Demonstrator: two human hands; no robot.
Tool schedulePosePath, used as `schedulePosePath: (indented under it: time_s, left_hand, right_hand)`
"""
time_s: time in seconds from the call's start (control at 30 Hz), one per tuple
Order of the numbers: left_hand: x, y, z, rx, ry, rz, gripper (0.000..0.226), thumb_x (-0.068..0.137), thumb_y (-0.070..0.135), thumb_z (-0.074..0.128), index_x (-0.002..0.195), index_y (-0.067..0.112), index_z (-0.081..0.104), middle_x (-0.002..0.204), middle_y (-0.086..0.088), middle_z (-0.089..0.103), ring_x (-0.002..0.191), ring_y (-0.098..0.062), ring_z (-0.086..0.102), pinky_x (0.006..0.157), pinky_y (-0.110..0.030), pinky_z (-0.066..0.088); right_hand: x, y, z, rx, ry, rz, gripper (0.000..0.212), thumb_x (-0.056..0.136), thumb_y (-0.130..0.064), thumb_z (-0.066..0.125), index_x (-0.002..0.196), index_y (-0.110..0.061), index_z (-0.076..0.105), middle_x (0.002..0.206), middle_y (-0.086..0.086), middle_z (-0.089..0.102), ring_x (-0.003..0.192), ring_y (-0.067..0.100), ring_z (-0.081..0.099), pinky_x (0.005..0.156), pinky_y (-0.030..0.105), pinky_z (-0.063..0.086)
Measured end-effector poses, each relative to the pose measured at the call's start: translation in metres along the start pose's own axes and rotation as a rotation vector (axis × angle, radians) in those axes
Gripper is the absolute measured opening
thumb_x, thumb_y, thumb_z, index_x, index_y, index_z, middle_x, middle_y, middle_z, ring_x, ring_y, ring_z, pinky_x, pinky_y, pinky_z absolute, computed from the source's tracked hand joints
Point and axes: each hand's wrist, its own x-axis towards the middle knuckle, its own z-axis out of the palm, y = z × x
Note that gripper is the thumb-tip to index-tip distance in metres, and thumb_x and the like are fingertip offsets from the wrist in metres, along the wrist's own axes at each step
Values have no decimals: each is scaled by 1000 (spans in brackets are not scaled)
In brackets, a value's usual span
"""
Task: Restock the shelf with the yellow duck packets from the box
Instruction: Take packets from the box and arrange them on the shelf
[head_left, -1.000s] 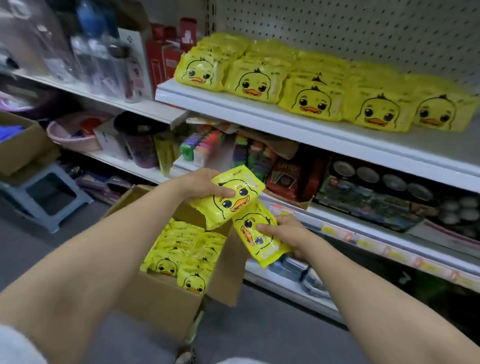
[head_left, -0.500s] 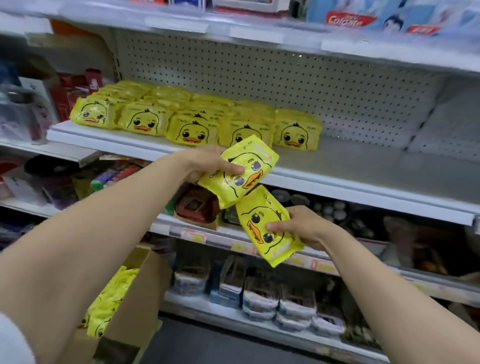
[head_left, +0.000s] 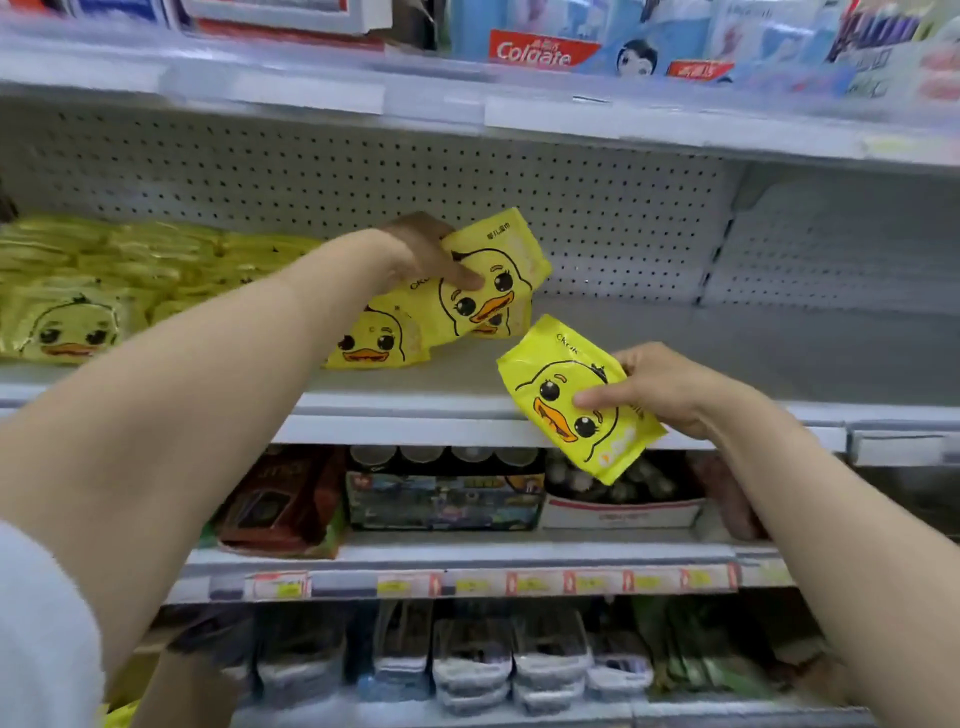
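Far left, stocked duck packets (head_left: 67, 322) are lying flat in rows on the middle shelf (head_left: 701, 358), faces fwd, filling that side to about the centre; blurred there, so no count. Front packet of the last row (head_left: 371, 340) is sitting w/ its duck face out, just under the left arm.

Left hand (head_left: 415, 254) is reaching over the shelf edge, fingers wrapping the top-left of a yellow duck packet (head_left: 483, 291), thumb pressing on its face. It's holding the packet tilted, lower edge touching or nearly touching the row-end packets — prob. angling it to drop in as the next one beside/on the row. Can't tell if it's resting on them yet.

Right hand (head_left: 670, 389) is gripping a second duck packet (head_left: 576, 400), thumb across the printed face, fingers behind. It's hovering in front of the shelf lip, not on the shelf, tilted w/ the duck sideways — looks like it's waiting its turn while the left one goes in.

Right of both hands the shelf is bare to the pegboard back (head_left: 623, 218), so plenty of room for more.

Toothpaste boxes (head_left: 535, 52) are sitting on the shelf above; toy boxes (head_left: 441, 499) and trays below. The box isn't clearly in view; only a yellow scrap at bottom left.
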Motion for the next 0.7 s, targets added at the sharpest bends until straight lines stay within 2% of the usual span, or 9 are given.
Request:
schedulePosePath:
  time_s: [0.07, 0.2, 0.3, 0.43, 0.53, 0.7]
  left_hand:
    - [24, 6, 1, 90, -22, 44, 54, 66, 40, 87, 113, 24, 68, 101, 2, 73, 91, -22, 70, 87, -43, 57]
    - [70, 10, 15, 276, -62, 84, 54, 64, 38, 88, 111, 22, 67, 106, 3, 70, 92, -19, 65, 88, -38, 54]
    - [99, 9, 31, 412, -119, 88, 62, 64, 37, 89, 118, 17, 65, 116, -1, 65, 102, -23, 61, 93, -38, 52]
    - [124, -3, 46, 499, -187, 134, 66, 66, 35, 88, 124, 13, 64, 121, -5, 64, 110, -23, 59, 96, -35, 50]
    - [133, -14, 50, 531, -202, 168, 65, 67, 33, 88, 123, 10, 64, 121, -6, 63, 111, -23, 58, 92, -30, 50]
    - [139, -25, 49, 535, -186, 226, 63, 67, 33, 88, 120, 11, 64, 119, -5, 62, 111, -22, 56, 84, -26, 46]
  right_hand:
    - [8, -3, -21, 5, 62, 4, 42, 66, -16, 88, 102, -1, 72, 92, 17, 76, 84, 34, 74, 80, 48, 60]
    - [27, -2, -50, -52, 184, -7, 36, 63, -21, 90, 93, -8, 75, 87, 10, 77, 79, 27, 75, 75, 36, 59]
    - [42, 0, -63, -121, 217, 1, 45, 55, -32, 94, 92, -14, 77, 86, 4, 78, 82, 24, 76, 85, 40, 58]
    - [61, -8, -67, -264, 211, -10, 36, 60, -34, 92, 89, -19, 78, 85, -3, 78, 84, 21, 75, 91, 45, 57]
    - [74, -15, -66, -351, 202, -2, 34, 63, -38, 90, 88, -19, 78, 84, -5, 77, 85, 19, 74, 90, 44, 57]
    - [90, -22, -64, -383, 178, -17, 24, 70, -32, 88, 89, -21, 76, 82, -6, 77, 79, 16, 75, 81, 34, 60]
